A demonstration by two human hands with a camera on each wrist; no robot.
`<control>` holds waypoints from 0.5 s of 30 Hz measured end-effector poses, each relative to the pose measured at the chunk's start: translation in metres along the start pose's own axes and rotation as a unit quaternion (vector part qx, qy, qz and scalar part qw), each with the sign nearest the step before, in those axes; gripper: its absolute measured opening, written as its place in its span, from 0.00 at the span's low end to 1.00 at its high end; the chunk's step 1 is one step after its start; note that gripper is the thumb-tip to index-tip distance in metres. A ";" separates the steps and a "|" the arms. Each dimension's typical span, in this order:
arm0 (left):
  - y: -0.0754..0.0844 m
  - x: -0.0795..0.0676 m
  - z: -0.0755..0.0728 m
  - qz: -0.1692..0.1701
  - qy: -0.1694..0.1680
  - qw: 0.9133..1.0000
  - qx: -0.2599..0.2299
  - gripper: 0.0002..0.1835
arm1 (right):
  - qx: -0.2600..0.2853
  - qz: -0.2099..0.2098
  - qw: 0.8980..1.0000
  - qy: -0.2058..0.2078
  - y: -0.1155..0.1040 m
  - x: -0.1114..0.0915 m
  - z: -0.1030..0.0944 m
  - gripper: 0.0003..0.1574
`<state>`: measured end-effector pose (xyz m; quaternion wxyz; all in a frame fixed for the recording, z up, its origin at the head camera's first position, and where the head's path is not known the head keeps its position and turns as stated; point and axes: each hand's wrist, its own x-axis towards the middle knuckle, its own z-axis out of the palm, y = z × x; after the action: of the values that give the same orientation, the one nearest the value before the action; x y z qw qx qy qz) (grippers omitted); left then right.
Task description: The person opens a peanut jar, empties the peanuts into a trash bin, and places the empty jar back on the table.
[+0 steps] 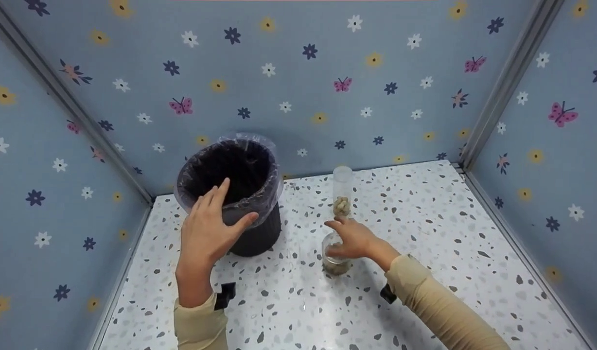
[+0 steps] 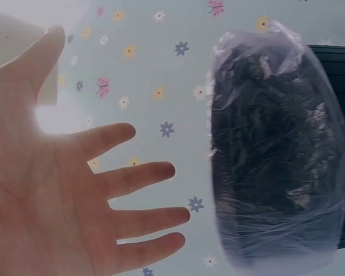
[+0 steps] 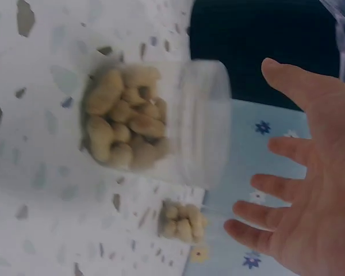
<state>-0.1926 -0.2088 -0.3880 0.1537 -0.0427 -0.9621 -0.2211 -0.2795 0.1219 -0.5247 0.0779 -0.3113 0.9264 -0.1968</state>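
Note:
My left hand (image 1: 206,233) is held up in front of a black bin (image 1: 259,238), its fingers spread and holding nothing. In the left wrist view that palm (image 2: 40,190) stands apart from the bin's mouth. A clear plastic liner (image 2: 276,230) covers the bin's rim. My right hand (image 1: 354,238) hovers over a clear jar (image 1: 336,268) in the head view, partly covering its top. The right wrist view has this jar lidless, with peanuts (image 3: 126,123) in its lower part; the fingers are extended, apart from its rim. Behind it stands a taller clear jar (image 1: 342,182), also holding peanuts (image 1: 342,206).
The speckled white tabletop (image 1: 425,218) carries the bin on the left and both jars near the middle. A flowered blue panel (image 1: 308,97) closes off the back, with similar panels left and right. Grey metal strips (image 1: 498,87) run along the corners.

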 end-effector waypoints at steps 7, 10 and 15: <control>-0.002 -0.004 0.003 -0.017 -0.021 1.000 0.013 0.54 | -0.045 0.039 0.998 -0.015 -0.003 0.001 0.028 0.53; -0.003 -0.003 0.003 -0.008 -0.010 1.000 0.011 0.53 | -0.043 0.045 0.998 -0.005 -0.004 0.003 0.032 0.55; -0.005 -0.004 0.020 0.052 0.049 0.997 -0.030 0.47 | -0.019 0.057 0.998 0.019 0.000 0.001 0.038 0.55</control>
<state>-0.1953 -0.2048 -0.4085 0.2102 -0.0864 -0.9429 -0.2436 -0.2699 0.1096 -0.5593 0.0654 -0.2557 0.9476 -0.1799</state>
